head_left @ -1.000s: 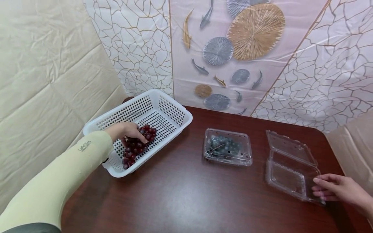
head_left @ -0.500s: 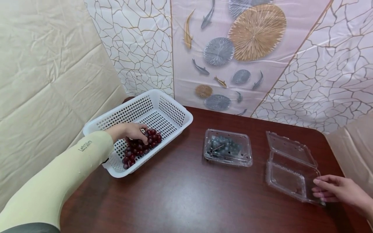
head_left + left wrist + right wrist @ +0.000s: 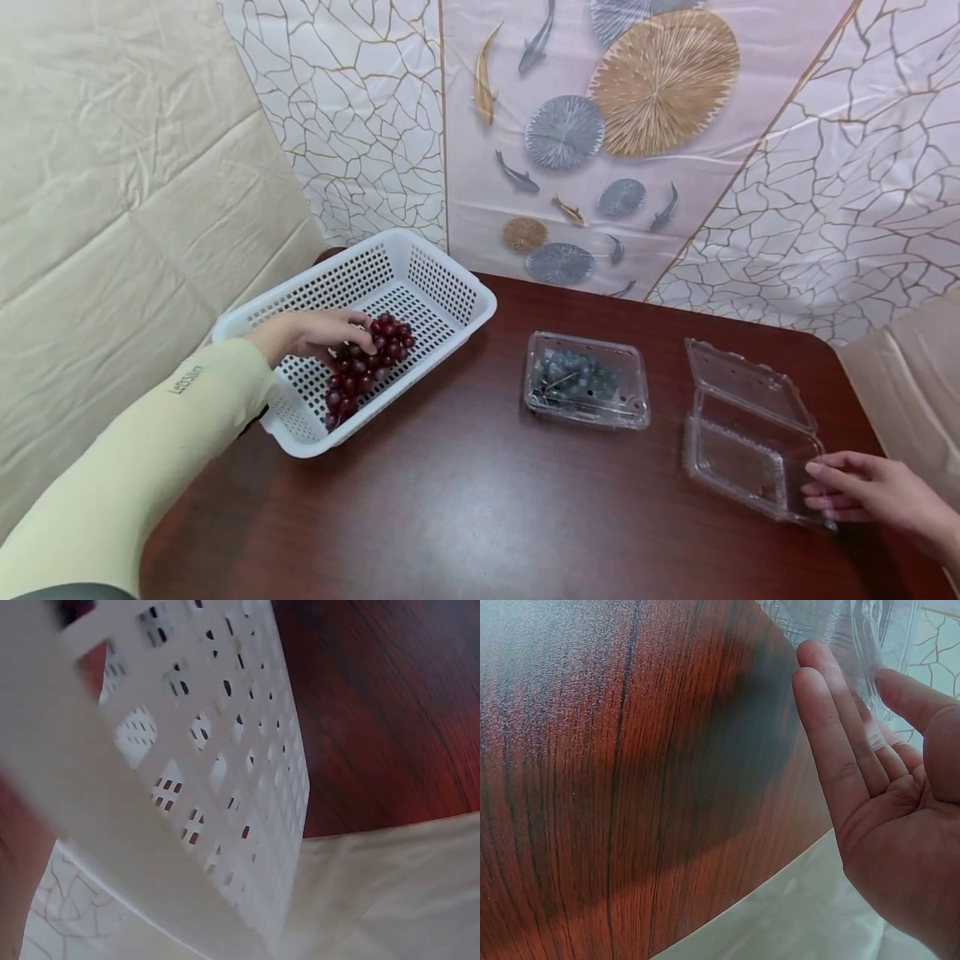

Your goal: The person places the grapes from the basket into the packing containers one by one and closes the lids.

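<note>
In the head view, my left hand (image 3: 318, 329) reaches into a white perforated plastic basket (image 3: 450, 342) and grips a bunch of dark red grapes (image 3: 390, 343). Its thumb lies over the bunch, while part of the fingers is hidden behind the fruit. Only the basket's slotted wall (image 3: 240, 742) fills most of the left wrist view. At the right, a clear hinged plastic container (image 3: 738, 458) stands with its lid tilted back and no fruit in it. My right hand (image 3: 873, 492) pinches the near right corner of that container between thumb and fingers.
A second clear container (image 3: 633, 408), lid down, holds dark bluish-green grapes (image 3: 577, 375) between basket and hinged container. Everything stands on a dark red-brown wooden table (image 3: 465, 500). Patterned fabric (image 3: 375, 108) rises behind, and cream cloth (image 3: 135, 167) hangs at the left.
The left hand and the red grapes first shifted right inside the basket, then the hand drew back slightly left and the bunch turned a little. The right hand and both containers stay put.
</note>
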`<action>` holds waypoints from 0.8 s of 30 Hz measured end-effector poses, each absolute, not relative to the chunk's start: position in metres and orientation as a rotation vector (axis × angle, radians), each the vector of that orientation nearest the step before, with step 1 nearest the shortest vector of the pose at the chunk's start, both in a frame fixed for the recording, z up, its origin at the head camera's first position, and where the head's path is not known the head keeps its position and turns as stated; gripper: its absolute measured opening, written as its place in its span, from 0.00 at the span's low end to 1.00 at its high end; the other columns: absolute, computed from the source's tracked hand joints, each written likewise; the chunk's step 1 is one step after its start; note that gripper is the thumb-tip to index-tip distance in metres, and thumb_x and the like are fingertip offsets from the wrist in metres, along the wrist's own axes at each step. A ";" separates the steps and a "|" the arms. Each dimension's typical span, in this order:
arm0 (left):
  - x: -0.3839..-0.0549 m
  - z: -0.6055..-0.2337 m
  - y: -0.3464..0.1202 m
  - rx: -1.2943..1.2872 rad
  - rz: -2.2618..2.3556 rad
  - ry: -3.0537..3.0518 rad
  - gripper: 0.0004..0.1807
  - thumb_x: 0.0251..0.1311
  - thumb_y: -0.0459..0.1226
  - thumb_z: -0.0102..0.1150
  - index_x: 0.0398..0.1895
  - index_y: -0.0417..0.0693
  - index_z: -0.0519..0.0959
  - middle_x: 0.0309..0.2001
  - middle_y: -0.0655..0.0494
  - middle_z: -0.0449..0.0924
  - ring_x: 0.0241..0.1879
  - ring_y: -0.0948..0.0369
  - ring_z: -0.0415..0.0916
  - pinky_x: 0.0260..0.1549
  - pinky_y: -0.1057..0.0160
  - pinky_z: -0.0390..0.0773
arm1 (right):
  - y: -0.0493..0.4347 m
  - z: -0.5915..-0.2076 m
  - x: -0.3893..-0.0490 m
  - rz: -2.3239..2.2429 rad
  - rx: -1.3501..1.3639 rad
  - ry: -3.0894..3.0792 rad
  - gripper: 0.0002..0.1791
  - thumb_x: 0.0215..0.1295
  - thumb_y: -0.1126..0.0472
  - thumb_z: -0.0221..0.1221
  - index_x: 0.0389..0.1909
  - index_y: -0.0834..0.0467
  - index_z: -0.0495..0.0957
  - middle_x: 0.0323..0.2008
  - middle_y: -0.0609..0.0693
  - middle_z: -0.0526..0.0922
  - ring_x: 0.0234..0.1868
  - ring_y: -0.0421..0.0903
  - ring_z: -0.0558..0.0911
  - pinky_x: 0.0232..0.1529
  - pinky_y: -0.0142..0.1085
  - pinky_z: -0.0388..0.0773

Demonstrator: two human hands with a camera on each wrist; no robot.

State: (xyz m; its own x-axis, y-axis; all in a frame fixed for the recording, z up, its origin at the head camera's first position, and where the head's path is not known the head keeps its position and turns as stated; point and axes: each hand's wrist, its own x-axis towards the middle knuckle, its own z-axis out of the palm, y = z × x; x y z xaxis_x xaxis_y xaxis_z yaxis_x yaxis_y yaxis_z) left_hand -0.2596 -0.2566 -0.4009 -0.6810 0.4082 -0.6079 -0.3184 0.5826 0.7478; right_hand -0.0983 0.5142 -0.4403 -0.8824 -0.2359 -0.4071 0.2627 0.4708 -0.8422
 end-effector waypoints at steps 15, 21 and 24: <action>-0.266 -0.376 -0.265 0.030 1.581 1.909 0.46 0.75 0.40 0.55 0.87 0.40 0.43 0.80 0.39 0.55 0.59 0.53 0.77 0.64 0.42 0.76 | 0.509 -0.434 -0.099 -1.364 0.091 2.275 0.19 0.87 0.64 0.48 0.43 0.42 0.84 0.36 0.47 0.92 0.36 0.43 0.92 0.36 0.40 0.90; -0.268 -0.360 -0.257 0.037 1.669 1.890 0.47 0.77 0.40 0.52 0.88 0.43 0.37 0.80 0.41 0.56 0.53 0.59 0.80 0.59 0.48 0.80 | 0.508 -0.432 -0.102 -1.338 0.096 2.261 0.17 0.87 0.63 0.48 0.43 0.45 0.84 0.36 0.47 0.92 0.36 0.44 0.92 0.37 0.40 0.90; -0.269 -0.352 -0.251 0.035 1.723 1.872 0.44 0.79 0.40 0.52 0.89 0.45 0.41 0.74 0.46 0.64 0.51 0.60 0.82 0.57 0.49 0.81 | 0.509 -0.433 -0.101 -1.355 0.079 2.248 0.18 0.87 0.63 0.49 0.42 0.42 0.84 0.36 0.47 0.92 0.36 0.44 0.92 0.36 0.40 0.90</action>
